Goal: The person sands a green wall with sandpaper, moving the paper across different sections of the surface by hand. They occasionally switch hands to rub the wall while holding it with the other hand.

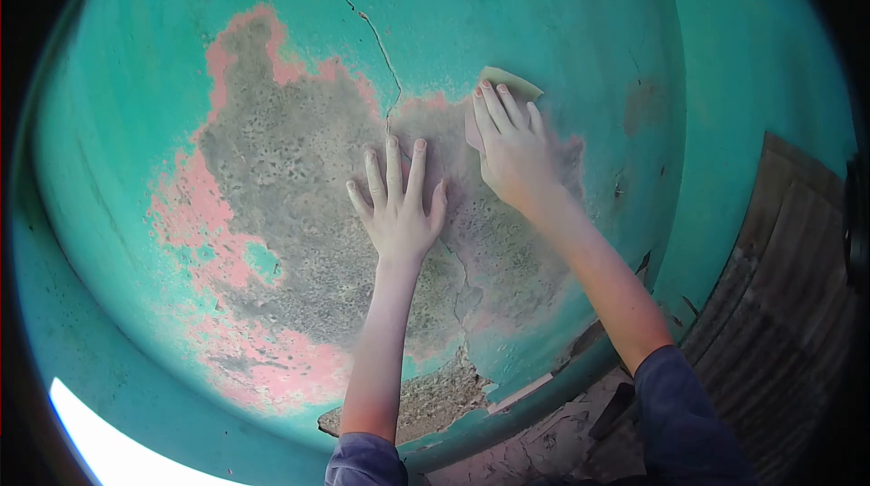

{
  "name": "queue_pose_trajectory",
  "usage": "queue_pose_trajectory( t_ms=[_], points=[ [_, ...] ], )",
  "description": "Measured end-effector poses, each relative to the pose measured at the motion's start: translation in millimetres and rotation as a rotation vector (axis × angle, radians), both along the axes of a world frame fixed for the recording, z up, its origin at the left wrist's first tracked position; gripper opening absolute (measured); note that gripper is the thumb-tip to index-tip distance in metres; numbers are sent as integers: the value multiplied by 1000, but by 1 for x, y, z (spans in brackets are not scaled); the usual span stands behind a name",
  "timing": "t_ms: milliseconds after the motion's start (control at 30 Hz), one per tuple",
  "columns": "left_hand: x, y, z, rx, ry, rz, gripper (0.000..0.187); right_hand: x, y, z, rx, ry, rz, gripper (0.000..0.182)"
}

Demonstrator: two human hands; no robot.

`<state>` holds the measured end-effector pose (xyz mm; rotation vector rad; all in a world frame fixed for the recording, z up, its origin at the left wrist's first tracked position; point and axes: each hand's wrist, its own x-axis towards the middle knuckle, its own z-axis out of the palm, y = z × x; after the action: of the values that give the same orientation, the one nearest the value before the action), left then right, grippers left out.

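Observation:
My left hand (399, 214) lies flat with fingers spread on a bare grey patch (290, 142) of a green-painted wall (544, 6). Dust coats both hands. Higher and to the right, my right hand (517, 146) presses a sheet of sandpaper (515, 83) against the wall at the upper right edge of that patch. The sheet's pale corner sticks out above the fingertips; its rough face is hidden. Pink undercoat (195, 201) shows around the patch. A dark crack (367, 19) runs down from the top to just above my left fingertips.
At the wall's foot, plaster has broken away, baring rough masonry (444, 395). Broken rubble (544, 441) lies below it. On the right, brown corrugated sheets (770, 250) lean near the adjoining green wall (752, 60). Bright light shows at the lower left.

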<state>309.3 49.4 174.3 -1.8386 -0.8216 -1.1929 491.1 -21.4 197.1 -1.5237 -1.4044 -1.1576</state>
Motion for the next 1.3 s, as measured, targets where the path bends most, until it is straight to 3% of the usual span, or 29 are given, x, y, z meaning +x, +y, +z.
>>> queue_pose_trajectory(
  t_ms=[167, 367, 500, 667, 867, 967, 1067, 1167, 1300],
  points=[
    [1, 2, -6, 27, -21, 36, 61, -4, -4, -34, -30, -4, 47, 64],
    [0, 4, -9, 24, -30, 27, 61, -4, -2, 6, 10, 20, 10, 66],
    [-1, 4, -9, 21, -20, 28, 61, -6, -7, -27, -73, 4, 7, 66],
    [0, 5, -10, 39, -26, 26, 61, -1, 2, 9, 19, -15, -25, 66],
    [-1, 3, -11, 19, -19, 18, 61, -5, -8, -33, -54, -35, 14, 63],
    [0, 2, -10, 22, -30, 36, 58, 1, -3, 5, 19, -40, -13, 63],
    [0, 2, -11, 26, -35, 43, 58, -2, -3, 5, 22, 4, 32, 64],
    [-2, 4, -10, -9, -13, 24, 62, -8, -6, -35, -39, -17, 42, 63],
    [-1, 3, -13, -6, -17, 5, 62, -2, -6, -14, -42, -21, 26, 64]
  ],
)
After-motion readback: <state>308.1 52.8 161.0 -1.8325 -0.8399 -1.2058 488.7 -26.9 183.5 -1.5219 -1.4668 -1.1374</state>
